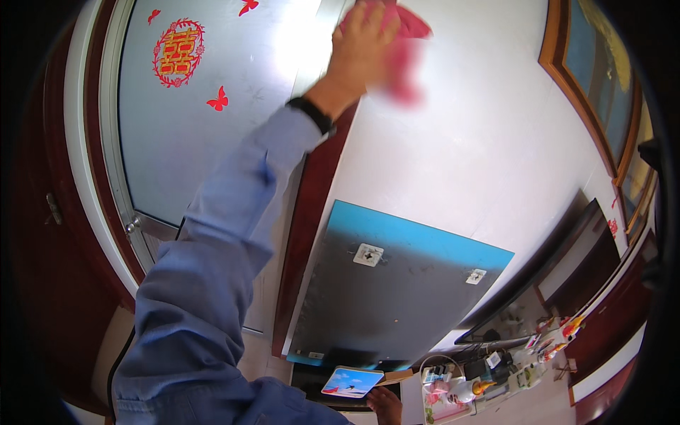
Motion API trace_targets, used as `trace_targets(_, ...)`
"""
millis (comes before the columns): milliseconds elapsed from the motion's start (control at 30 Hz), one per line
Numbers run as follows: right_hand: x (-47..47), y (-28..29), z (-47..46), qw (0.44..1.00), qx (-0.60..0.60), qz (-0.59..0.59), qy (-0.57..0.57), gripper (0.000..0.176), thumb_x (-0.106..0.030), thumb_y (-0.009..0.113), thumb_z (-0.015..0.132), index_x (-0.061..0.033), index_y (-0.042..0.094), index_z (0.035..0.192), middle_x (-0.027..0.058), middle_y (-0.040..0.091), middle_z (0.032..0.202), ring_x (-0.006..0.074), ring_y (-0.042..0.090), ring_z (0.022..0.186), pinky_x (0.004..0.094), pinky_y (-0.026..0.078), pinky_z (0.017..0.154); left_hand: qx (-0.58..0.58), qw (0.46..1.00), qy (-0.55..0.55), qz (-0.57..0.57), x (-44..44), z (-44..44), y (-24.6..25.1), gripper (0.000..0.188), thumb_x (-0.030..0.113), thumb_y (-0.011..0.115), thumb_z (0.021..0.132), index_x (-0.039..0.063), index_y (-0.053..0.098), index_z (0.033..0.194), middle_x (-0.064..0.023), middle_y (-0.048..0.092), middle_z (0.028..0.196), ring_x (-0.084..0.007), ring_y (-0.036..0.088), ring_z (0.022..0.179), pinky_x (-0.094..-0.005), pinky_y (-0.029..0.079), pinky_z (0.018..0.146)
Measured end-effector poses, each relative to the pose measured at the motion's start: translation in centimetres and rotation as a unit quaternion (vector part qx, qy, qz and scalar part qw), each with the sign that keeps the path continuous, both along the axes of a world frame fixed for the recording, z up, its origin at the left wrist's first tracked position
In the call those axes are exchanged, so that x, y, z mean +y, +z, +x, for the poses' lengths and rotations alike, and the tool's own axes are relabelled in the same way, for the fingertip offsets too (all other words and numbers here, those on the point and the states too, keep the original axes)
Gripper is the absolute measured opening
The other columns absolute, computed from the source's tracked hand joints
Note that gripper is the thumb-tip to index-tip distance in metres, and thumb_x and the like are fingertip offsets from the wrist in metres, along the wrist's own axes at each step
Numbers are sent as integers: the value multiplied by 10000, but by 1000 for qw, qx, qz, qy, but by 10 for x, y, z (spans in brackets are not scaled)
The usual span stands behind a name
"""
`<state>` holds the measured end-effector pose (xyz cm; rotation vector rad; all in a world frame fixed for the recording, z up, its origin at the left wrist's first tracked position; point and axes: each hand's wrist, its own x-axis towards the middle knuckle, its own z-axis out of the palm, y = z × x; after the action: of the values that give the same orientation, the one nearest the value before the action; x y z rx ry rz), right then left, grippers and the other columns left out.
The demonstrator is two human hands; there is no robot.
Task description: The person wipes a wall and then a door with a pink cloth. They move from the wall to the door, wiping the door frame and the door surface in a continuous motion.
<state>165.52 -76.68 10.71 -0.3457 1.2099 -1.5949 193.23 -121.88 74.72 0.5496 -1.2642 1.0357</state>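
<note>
My left hand point(364, 45), at the top of the view with a black band on its wrist, presses a pink cloth point(411, 24) against the white wall beside the door frame. Part of the cloth hangs below the fingers, blurred. Low in the view, my right hand point(385, 406) shows beside a small panel with a bright sky-and-figure picture point(352, 382) and a brown, cardboard-like edge point(396, 376). Its fingers are partly bent; whether they touch anything cannot be told. Against the wall is a dark board with a blue border point(382, 297), bearing white square mounts point(368, 255).
A frosted door with red and gold decorations point(212, 159) stands at left. Framed pictures point(579, 101) hang at upper right, above a wall-mounted television point(552, 281). At lower right are a tray point(449, 411), a white bottle with a yellow nozzle point(467, 392), cables and small items.
</note>
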Motion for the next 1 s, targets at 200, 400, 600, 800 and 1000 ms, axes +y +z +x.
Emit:
trace_targets(200, -50, 13, 35, 1000, 3, 14, 10, 431, -83, 604, 1020, 74, 512, 1410, 234, 641, 1288, 378, 672, 1155, 459, 595, 972, -187, 979, -75, 16, 15, 27, -87, 696, 221, 853, 675, 103, 645, 1329, -128, 561, 1444, -355, 475, 1391, -521, 425, 1093)
trace_targets(400, -57, 32, 59, 997, 63, 32, -7, 412, -72, 564, 1035, 76, 509, 1415, 213, 639, 1297, 351, 675, 1152, 427, 601, 944, -30, 989, -136, -41, -18, 33, 5, 622, 170, 829, 727, 86, 651, 1317, -165, 576, 1395, -362, 530, 1307, -440, 497, 1043)
trace_targets(600, -21, 7, 80, 998, 56, 12, -24, 398, -140, 621, 1033, 68, 549, 1365, 170, 678, 1218, 277, 693, 1099, 373, 599, 938, -40, 993, -103, -49, -9, 24, -23, 456, 116, 732, 819, 73, 686, 1271, -161, 605, 1347, -378, 530, 1296, -468, 491, 1069)
trace_targets(800, -15, -13, 72, 995, 74, 53, -48, 393, -161, 655, 1015, 51, 573, 1336, 163, 696, 1180, 267, 699, 1051, 379, 605, 899, -56, 969, -223, -85, -35, 59, -44, 421, 44, 663, 817, 48, 704, 1237, -175, 617, 1342, -389, 559, 1256, -472, 480, 1062)
trace_targets(1000, -33, 0, 87, 996, 58, 39, -47, 401, -116, 653, 991, 40, 575, 1352, 166, 695, 1193, 284, 703, 1055, 395, 607, 880, 168, 985, -12, 22, -130, 125, 7, 559, 68, 678, 825, 99, 599, 1377, -177, 533, 1429, -419, 478, 1323, -553, 433, 1049)
